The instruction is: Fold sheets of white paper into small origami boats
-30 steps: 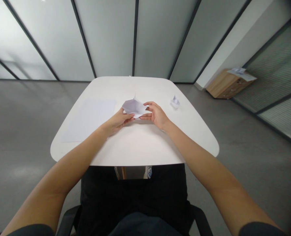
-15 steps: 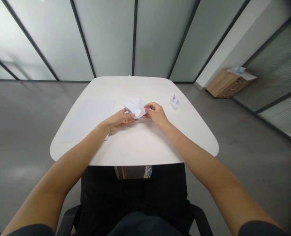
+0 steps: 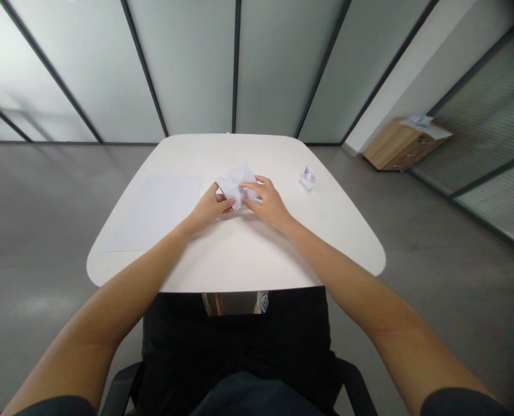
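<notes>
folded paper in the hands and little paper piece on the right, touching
Apart: the head view shows white tabletop between the folded paper and the small paper piece.

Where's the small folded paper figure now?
Head view: the small folded paper figure sits on the white table, right of the right hand, toward the table's right edge.

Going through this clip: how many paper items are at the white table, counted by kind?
Crumpled-looking folded paper, held between the left hand and right hand: 1
Small folded paper boat: 1
Flat white sheet: 1
Total: 3
</notes>
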A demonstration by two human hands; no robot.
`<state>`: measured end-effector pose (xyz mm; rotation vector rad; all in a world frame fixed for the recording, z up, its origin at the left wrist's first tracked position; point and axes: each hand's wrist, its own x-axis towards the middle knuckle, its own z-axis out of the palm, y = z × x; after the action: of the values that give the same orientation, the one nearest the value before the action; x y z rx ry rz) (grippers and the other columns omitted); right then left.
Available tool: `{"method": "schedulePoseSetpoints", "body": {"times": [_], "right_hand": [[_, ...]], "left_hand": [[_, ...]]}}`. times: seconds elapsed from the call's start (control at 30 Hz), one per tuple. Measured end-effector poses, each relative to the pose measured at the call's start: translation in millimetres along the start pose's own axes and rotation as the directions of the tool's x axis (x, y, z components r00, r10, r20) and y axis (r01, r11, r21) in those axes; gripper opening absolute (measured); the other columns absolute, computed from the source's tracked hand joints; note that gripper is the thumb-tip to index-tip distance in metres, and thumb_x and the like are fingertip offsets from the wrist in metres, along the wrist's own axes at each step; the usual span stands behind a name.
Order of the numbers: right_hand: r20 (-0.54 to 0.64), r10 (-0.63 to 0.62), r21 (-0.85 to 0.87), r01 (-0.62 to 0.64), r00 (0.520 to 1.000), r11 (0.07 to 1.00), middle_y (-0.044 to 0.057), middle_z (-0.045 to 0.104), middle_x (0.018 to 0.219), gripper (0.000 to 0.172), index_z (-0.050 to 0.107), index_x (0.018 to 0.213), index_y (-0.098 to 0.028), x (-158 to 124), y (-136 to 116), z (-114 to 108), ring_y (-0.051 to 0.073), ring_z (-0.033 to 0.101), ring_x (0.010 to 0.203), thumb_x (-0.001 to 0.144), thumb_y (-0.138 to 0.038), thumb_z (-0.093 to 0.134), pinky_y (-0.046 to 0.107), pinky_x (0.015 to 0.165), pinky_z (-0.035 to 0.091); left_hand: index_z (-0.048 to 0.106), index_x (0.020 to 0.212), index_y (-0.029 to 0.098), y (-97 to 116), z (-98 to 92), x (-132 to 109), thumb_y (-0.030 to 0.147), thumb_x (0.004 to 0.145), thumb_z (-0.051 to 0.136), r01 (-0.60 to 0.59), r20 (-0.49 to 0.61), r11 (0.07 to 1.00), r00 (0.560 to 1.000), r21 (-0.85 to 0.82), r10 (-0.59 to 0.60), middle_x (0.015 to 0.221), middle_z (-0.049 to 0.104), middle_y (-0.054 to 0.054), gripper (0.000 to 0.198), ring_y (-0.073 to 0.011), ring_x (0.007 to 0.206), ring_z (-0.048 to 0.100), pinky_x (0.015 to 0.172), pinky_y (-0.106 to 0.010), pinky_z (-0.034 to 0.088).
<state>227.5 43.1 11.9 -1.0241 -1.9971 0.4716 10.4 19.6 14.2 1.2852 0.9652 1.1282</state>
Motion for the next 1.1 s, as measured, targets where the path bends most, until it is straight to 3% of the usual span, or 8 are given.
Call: {"method": "schedulePoseSetpoints", "body": {"times": [0.13, 0.33, 0.57, 0.77, 0.93, 1.1], "right_hand": [[-0.038, -0.125, -0.174, 0.117, 0.991, 0.978, 0.01, 0.045, 0.153, 0.029, 0.077, 0.12, -0.033, 1, -1, -1, 0.036, 0.042, 0.145, 0.092, -0.027, 0.074, 0.063, 0.119, 0.039], [-0.069, -0.226, -0.217, 0.207, 0.972, 0.954, 0.012, 0.051, 0.138, 0.017, 0.078, 0.109, -0.029, 0, -6, -4, 0.033, 0.048, 0.136, 0.094, -0.025, 0.071, 0.058, 0.114, 0.044], [-0.046, -0.194, -0.183, 0.183, 0.98, 0.966, 0.011, 0.053, 0.127, 0.015, 0.075, 0.101, -0.027, -2, 0, -2, 0.031, 0.053, 0.125, 0.09, -0.018, 0.07, 0.054, 0.11, 0.049], [0.023, -0.216, -0.12, 0.217, 0.976, 0.969, 0.011, 0.052, 0.127, 0.01, 0.075, 0.102, -0.026, -2, -8, -6, 0.031, 0.055, 0.125, 0.092, -0.027, 0.071, 0.054, 0.112, 0.047], [-0.008, -0.219, -0.076, 0.218, 0.976, 0.973, 0.012, 0.053, 0.122, 0.026, 0.072, 0.103, -0.024, -2, -10, -4, 0.03, 0.056, 0.123, 0.093, -0.048, 0.074, 0.05, 0.112, 0.046], [-0.063, -0.156, -0.061, 0.153, 0.986, 0.986, 0.009, 0.055, 0.113, 0.02, 0.07, 0.099, -0.023, 0, -5, 1, 0.028, 0.057, 0.115, 0.094, -0.043, 0.071, 0.048, 0.108, 0.048]], "left_hand": [[0.044, 0.14, 0.019, 2, 0.5, 0, 0.026, 0.08, 0.081, -0.001, -0.061, 0.999, 0.998, 0.049, 0.004, 0.095, 0.074, -0.004, 0.072, -0.0161, 0.085, 0.071, 0.084, -0.032, 0.057], [0.038, 0.145, 0.022, -2, 0.2, 5, 0.026, 0.076, 0.08, -0.002, -0.082, 1.0, 0.997, 0.018, 0.004, 0.094, 0.073, -0.001, 0.08, -0.015, 0.08, 0.068, 0.078, -0.029, 0.053], [0.052, 0.134, 0.018, 4, 1.1, -2, 0.032, 0.074, 0.089, 0.071, 0.033, 0.997, 0.997, -0.032, -0.07, 0.105, 0.072, -0.007, 0.072, -0.0147, 0.084, 0.065, 0.076, -0.027, 0.049], [0.06, 0.127, 0.015, 8, 2.2, -4, 0.03, 0.073, 0.089, 0.045, 0.007, 0.999, 0.999, 0.022, -0.045, 0.102, 0.074, -0.008, 0.063, -0.0143, 0.078, 0.064, 0.071, -0.025, 0.048], [0.063, 0.125, 0.017, -1, 2.2, -1, 0.036, 0.081, 0.086, 0.02, 0.036, 0.998, 0.999, 0.056, -0.022, 0.117, 0.073, -0.009, 0.054, -0.017, 0.093, 0.067, 0.081, -0.027, 0.055], [0.066, 0.107, 0.015, -2, 7.1, -1, 0.052, 0.092, 0.076, 0.106, 0.112, 0.992, 0.989, -0.073, -0.097, 0.102, 0.072, -0.007, 0.042, -0.0151, 0.088, 0.068, 0.093, -0.034, 0.059]]}}
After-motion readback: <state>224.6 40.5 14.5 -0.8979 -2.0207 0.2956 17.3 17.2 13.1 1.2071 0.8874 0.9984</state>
